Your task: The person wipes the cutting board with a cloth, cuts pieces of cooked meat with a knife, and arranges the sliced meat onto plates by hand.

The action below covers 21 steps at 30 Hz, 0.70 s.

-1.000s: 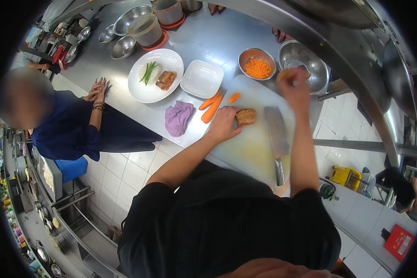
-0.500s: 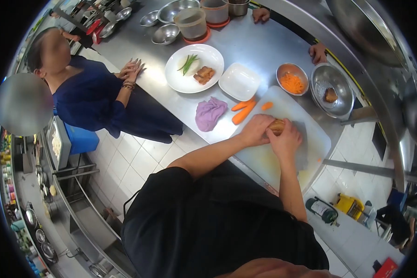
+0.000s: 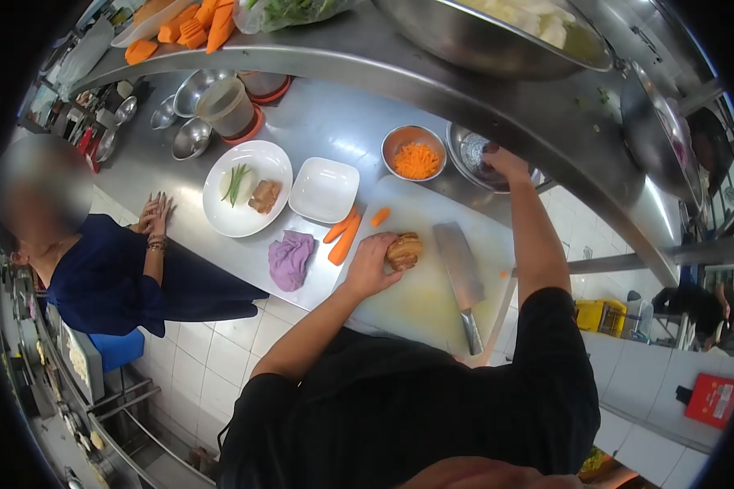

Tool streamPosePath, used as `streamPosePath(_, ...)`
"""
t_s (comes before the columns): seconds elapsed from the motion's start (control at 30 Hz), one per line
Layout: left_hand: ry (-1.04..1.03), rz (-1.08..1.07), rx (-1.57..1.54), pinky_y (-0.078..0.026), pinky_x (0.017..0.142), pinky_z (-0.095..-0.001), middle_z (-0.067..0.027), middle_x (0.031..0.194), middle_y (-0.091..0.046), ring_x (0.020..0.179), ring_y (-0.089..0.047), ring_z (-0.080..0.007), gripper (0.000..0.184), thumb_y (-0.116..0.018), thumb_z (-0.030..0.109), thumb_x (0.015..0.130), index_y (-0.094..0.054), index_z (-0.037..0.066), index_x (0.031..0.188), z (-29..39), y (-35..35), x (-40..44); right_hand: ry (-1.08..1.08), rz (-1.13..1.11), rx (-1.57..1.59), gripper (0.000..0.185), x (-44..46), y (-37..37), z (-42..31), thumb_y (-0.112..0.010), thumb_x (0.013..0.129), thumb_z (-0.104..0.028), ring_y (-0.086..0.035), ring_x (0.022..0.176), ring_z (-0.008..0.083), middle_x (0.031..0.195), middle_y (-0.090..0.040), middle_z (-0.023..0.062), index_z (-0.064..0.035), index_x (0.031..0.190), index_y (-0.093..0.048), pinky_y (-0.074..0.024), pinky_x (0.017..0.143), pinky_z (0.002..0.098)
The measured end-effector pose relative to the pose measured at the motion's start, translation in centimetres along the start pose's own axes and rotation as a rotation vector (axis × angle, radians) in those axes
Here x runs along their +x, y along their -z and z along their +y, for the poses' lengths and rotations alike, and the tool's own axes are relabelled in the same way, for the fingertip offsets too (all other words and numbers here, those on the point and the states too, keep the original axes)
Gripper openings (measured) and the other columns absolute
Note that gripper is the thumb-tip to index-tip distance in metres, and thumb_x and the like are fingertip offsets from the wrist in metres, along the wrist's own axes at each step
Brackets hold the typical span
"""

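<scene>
On the white cutting board (image 3: 416,301), my left hand (image 3: 370,266) is closed around the left side of a stack of browned slices (image 3: 404,251). My right hand (image 3: 510,165) reaches into the metal bowl (image 3: 462,155) at the far right; its fingertips are at a dark brown piece, and whether they grip it is unclear. The cleaver (image 3: 460,269) lies flat on the board, right of the stack, its handle toward me. A short carrot piece (image 3: 380,216) lies near the board's far edge. Beside the board are longer carrot pieces (image 3: 345,240).
A bowl of shredded carrot (image 3: 416,160) stands beyond the board. Left are a square white dish (image 3: 324,189), an oval plate (image 3: 212,191) with food and a purple cloth (image 3: 291,261). A person in dark blue (image 3: 106,269) stands at the table's left. A metal shelf (image 3: 497,98) overhangs the far side.
My right hand has left the stack and moved to the metal bowl. My left hand stays at the stack. The cleaver is uncovered again, and the camera view has shifted.
</scene>
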<state>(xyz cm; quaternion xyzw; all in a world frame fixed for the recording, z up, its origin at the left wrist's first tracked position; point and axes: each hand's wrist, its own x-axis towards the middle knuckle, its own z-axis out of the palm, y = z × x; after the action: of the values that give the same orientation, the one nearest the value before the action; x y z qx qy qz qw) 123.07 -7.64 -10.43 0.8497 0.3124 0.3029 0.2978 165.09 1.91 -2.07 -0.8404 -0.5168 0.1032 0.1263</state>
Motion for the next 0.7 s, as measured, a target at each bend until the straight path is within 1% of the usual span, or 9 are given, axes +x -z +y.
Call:
streamPosePath(0.1,0.014,0.009,0.003,-0.041,0.108,-0.0476,-0.0166,0.135,-0.058,0.125,-0.053,-0.0381,0.079,-0.087,0.018,0.068,-0.050,0.006,0.137,0.0,-0.2,-0.7,0.039,0.147,-0.142,0.072,2.8,-3.5,1.6,-0.080,0.070,-0.037,-0.056,0.133,0.0386,0.134,-0.066,0.0214,-0.0100,0.135,-0.064,-0.0465,0.109,0.0429)
streamPosePath(0.17,0.037,-0.014,-0.010,-0.041,0.108,-0.0481,-0.0171,0.134,-0.058,0.124,-0.054,-0.0393,0.079,-0.087,0.016,0.067,-0.050,0.006,0.136,-0.1,-0.3,-0.3,0.088,0.113,-0.154,0.067,5.2,-5.8,4.3,-0.079,0.071,-0.036,-0.062,0.125,0.0382,0.132,-0.067,0.0199,-0.0112,0.132,-0.066,-0.0487,0.105,0.0420)
streamPosePath(0.23,0.058,-0.020,-0.015,-0.042,0.108,-0.0476,-0.0174,0.133,-0.058,0.123,-0.054,-0.0393,0.079,-0.087,0.014,0.067,-0.050,0.006,0.136,0.1,-0.3,-0.3,-0.030,0.107,0.105,0.062,4.1,-3.5,3.7,-0.079,0.072,-0.035,-0.066,0.117,0.0371,0.127,-0.069,0.0197,-0.0095,0.127,-0.067,-0.0503,0.102,0.0415)
streamPosePath(0.3,0.057,-0.024,-0.023,-0.043,0.107,-0.0472,-0.0176,0.132,-0.059,0.122,-0.055,-0.0394,0.078,-0.087,0.013,0.066,-0.051,0.006,0.136,0.0,-0.4,0.0,-0.001,0.071,0.157,0.062,-0.8,0.9,0.6,-0.079,0.075,-0.034,-0.068,0.112,0.0353,0.124,-0.069,0.0183,-0.0092,0.129,-0.065,-0.0516,0.099,0.0417)
streamPosePath(0.37,0.113,-0.031,-0.044,-0.046,0.106,-0.0460,-0.0179,0.130,-0.061,0.121,-0.056,-0.0395,0.078,-0.087,0.011,0.066,-0.052,0.006,0.136,0.0,-0.5,-0.1,0.146,0.168,0.297,0.066,-10.1,4.5,-3.1,-0.082,0.075,-0.032,-0.068,0.110,0.0341,0.123,-0.069,0.0183,-0.0080,0.133,-0.061,-0.0525,0.096,0.0403)
streamPosePath(0.43,0.126,-0.088,-0.074,-0.047,0.105,-0.0454,-0.0176,0.131,-0.061,0.122,-0.057,-0.0397,0.078,-0.087,0.011,0.066,-0.052,0.006,0.136,-0.3,-0.2,-0.1,0.146,0.042,0.247,0.069,-17.2,4.6,-3.4,-0.080,0.078,-0.038,-0.066,0.114,0.0382,0.129,-0.066,0.0211,-0.0036,0.135,-0.061,-0.0523,0.100,0.0428)
streamPosePath(0.53,0.135,-0.161,-0.124,-0.048,0.105,-0.0445,-0.0174,0.131,-0.061,0.122,-0.058,-0.0394,0.077,-0.088,0.011,0.067,-0.053,0.005,0.136,-0.9,0.5,0.3,0.072,-0.126,0.240,0.071,-22.8,0.7,-1.0,-0.080,0.077,-0.034,-0.064,0.116,0.0399,0.128,-0.066,0.0222,-0.0043,0.138,-0.058,-0.0516,0.101,0.0449)
streamPosePath(0.63,0.074,-0.156,-0.149,-0.048,0.106,-0.0445,-0.0176,0.131,-0.062,0.124,-0.058,-0.0389,0.077,-0.089,0.015,0.068,-0.054,0.005,0.135,0.2,1.2,0.1,0.012,-0.050,0.032,0.072,-24.7,-3.8,1.4,-0.083,0.075,-0.031,-0.063,0.114,0.0403,0.125,-0.065,0.0203,-0.0063,0.138,-0.058,-0.0514,0.100,0.0459)
streamPosePath(0.7,0.020,-0.121,-0.146,-0.047,0.107,-0.0448,-0.0178,0.132,-0.062,0.125,-0.057,-0.0388,0.077,-0.090,0.018,0.069,-0.054,0.006,0.135,0.6,1.2,0.1,0.232,0.240,0.071,0.065,-25.2,-4.5,1.9,-0.083,0.074,-0.033,-0.062,0.113,0.0404,0.120,-0.065,0.0194,-0.0070,0.129,-0.062,-0.0512,0.098,0.0474)
